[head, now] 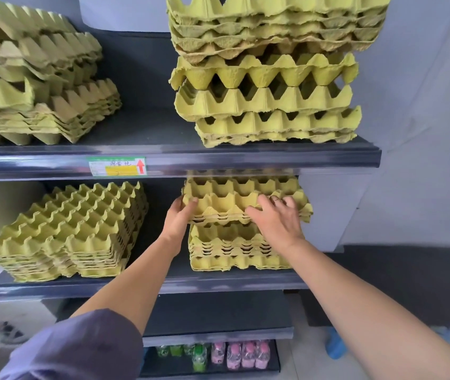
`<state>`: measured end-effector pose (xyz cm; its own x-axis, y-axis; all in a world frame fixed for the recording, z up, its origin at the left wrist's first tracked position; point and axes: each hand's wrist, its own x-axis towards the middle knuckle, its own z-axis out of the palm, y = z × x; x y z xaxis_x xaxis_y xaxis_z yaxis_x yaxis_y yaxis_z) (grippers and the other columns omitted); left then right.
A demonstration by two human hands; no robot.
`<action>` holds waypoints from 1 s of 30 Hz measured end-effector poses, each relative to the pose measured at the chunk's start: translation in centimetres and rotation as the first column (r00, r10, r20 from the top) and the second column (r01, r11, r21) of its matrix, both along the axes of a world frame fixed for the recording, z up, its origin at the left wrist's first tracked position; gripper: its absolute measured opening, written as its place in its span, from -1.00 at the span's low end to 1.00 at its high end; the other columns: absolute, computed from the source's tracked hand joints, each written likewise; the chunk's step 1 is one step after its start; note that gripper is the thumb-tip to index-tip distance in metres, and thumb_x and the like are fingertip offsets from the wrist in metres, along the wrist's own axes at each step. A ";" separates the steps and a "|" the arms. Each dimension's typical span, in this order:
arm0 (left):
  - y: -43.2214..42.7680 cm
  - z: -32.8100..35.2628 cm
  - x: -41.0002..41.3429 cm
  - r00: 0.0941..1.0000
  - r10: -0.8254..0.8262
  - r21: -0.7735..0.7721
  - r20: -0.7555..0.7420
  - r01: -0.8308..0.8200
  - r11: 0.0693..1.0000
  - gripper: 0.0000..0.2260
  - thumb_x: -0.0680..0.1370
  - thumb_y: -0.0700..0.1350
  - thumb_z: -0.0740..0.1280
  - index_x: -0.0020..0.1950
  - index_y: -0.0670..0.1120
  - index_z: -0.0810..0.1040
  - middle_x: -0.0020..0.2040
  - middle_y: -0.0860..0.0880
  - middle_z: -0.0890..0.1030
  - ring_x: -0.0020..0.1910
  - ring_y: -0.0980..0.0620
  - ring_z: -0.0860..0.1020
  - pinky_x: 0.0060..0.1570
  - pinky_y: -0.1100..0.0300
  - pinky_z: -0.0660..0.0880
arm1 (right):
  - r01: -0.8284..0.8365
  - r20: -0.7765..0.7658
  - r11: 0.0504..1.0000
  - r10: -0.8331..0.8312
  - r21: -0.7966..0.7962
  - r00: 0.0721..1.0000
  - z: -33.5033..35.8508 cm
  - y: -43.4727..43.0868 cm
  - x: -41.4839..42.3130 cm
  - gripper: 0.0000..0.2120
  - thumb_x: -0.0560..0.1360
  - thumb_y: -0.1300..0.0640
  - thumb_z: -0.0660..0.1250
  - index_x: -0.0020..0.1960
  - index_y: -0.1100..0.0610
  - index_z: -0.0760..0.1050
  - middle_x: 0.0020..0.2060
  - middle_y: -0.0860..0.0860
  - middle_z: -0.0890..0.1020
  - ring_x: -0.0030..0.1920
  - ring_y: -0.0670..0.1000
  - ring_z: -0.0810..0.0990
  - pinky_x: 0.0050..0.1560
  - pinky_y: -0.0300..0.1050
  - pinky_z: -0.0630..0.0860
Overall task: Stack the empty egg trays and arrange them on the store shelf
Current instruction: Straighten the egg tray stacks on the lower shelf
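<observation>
On the middle shelf point(218, 283), right side, stands a low pile of yellow-green egg trays point(226, 253). Above it I hold a small bundle of egg trays point(229, 198), slightly tilted and lifted off the pile. My left hand point(178, 219) grips the bundle's left front corner, thumb on top. My right hand point(277, 215) grips its front right edge, fingers spread over the cups. A neat tray stack point(73, 234) stands on the same shelf at the left. The upper shelf point(245, 157) carries a tall uneven stack point(267, 78) at the right and a leaning one point(34, 83) at the left.
A price label point(117, 166) with a red arrow sits on the upper shelf's front rail. The bottom shelf holds green and pink bottle packs point(218, 355). A grey wall point(424, 133) closes the right side; a blue object point(335, 346) lies on the floor.
</observation>
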<state>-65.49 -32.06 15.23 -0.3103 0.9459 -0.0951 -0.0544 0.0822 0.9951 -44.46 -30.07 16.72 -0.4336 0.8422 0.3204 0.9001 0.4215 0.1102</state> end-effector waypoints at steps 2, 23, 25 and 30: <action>0.8 -0.6 0.3 0.999 -0.008 -0.080 -0.036 0.005 0.997 -0.45 0.56 0.03 0.28 0.49 -0.09 0.19 0.39 -0.08 0.38 0.33 -0.06 0.38 0.25 0.11 0.29 | 0.049 0.041 0.998 -0.047 -0.039 0.998 -0.6 0.3 0.4 -0.70 0.62 0.09 0.01 0.21 0.00 0.46 0.18 0.04 0.49 0.21 0.12 0.38 0.19 0.08 0.23; 2.0 -4.2 0.9 0.958 -0.104 -0.299 -0.268 0.020 0.954 -0.51 0.63 -0.08 0.14 0.53 -0.04 0.08 0.44 -0.12 0.30 0.34 -0.16 0.36 0.21 0.01 0.37 | 0.114 0.102 0.961 -0.090 -0.253 0.991 -4.6 1.6 0.0 -0.68 0.57 0.14 0.21 0.32 0.03 0.39 0.33 0.09 0.36 0.28 0.18 0.43 0.34 0.20 0.24; 2.3 -4.4 0.9 0.950 -0.110 -0.300 -0.292 0.018 0.954 -0.50 0.63 -0.04 0.14 0.53 -0.05 0.07 0.46 -0.14 0.27 0.38 -0.17 0.33 0.24 0.01 0.34 | 0.131 0.131 0.951 -0.097 -0.281 0.987 -4.9 1.7 0.1 -0.60 0.58 0.13 0.18 0.41 0.00 0.28 0.41 0.12 0.28 0.40 0.22 0.30 0.39 0.27 0.12; 2.6 -4.6 1.0 0.880 -0.079 -0.265 -0.467 -0.054 0.963 -0.49 0.60 0.06 0.19 0.49 -0.04 0.15 0.41 -0.18 0.28 0.29 -0.22 0.38 0.18 -0.01 0.38 | 0.128 0.146 0.935 -0.084 -0.329 0.986 -4.9 1.5 0.6 -0.43 0.58 0.05 0.20 0.51 -0.09 0.04 0.47 0.13 0.18 0.46 0.20 0.18 0.43 0.28 0.01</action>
